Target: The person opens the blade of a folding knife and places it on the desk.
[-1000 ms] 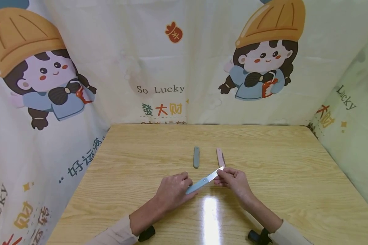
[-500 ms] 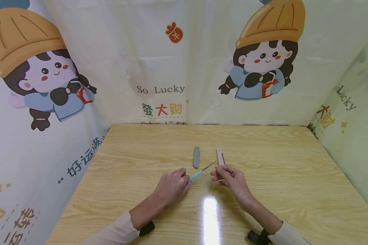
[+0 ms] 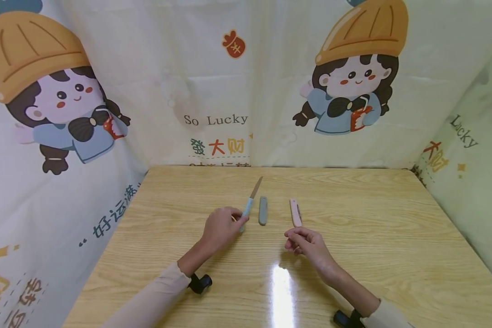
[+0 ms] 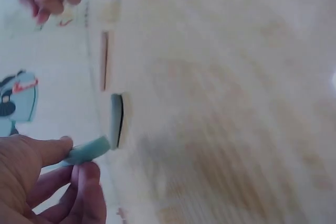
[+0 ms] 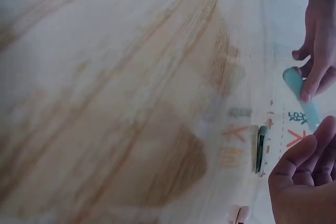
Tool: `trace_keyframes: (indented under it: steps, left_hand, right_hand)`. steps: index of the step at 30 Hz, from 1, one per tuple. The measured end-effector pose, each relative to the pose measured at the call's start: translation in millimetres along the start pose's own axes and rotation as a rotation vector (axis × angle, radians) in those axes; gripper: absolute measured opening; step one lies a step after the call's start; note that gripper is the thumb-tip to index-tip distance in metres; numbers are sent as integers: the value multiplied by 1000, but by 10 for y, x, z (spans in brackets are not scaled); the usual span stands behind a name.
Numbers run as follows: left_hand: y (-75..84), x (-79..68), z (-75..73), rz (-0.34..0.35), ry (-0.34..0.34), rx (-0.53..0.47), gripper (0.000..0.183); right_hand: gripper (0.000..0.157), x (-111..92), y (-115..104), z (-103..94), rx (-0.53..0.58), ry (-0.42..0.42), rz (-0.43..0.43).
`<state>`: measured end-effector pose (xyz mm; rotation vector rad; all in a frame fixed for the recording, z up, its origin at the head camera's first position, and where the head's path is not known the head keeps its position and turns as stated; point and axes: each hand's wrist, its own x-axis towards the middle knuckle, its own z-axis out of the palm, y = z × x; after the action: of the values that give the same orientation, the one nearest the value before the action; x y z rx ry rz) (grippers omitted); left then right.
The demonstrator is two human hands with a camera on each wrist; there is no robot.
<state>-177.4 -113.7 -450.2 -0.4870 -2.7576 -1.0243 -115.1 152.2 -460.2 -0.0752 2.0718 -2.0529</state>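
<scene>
My left hand (image 3: pixel 219 228) pinches the light blue handle of a folding knife (image 3: pixel 248 207) between thumb and fingers. Its blade is unfolded and points toward the back of the table. In the left wrist view the handle (image 4: pixel 88 150) sticks out past the thumb. Just right of it lies a folded grey-blue knife (image 3: pixel 263 211). Further right is a folded pink knife (image 3: pixel 295 212), its near end close to the fingertips of my right hand (image 3: pixel 311 248). That hand holds nothing, with its fingers loosely curled, and hovers over the table.
The wooden table (image 3: pixel 377 218) ends at the back against a printed cloth (image 3: pixel 279 82), which also hangs along both sides. Black wrist cameras sit on both forearms, the left one (image 3: pixel 200 283) low over the table. Light glares near the front middle.
My left hand has carried the blue knife left and away from the right hand, turning its blade from rightward to the back. My right hand came off the blade and stays nearly in place.
</scene>
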Motion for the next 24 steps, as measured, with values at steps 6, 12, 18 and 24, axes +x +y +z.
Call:
trace_keyframes:
  steps: [6, 12, 18, 24]
  left_hand:
    - [-110, 155, 40, -141, -31, -161, 15]
    - [-215, 264, 91, -197, -56, -150, 17]
    - [-314, 335, 139, -261, -58, -116, 22]
    - [-350, 357, 165, -259, -25, -64, 21]
  right_hand:
    - [37, -9, 22, 21, -48, -92, -15]
    - [38, -35, 22, 43, -50, -160, 9]
    - [37, -43, 26, 54, -35, -199, -3]
    - [37, -39, 44, 50, -57, -201, -31]
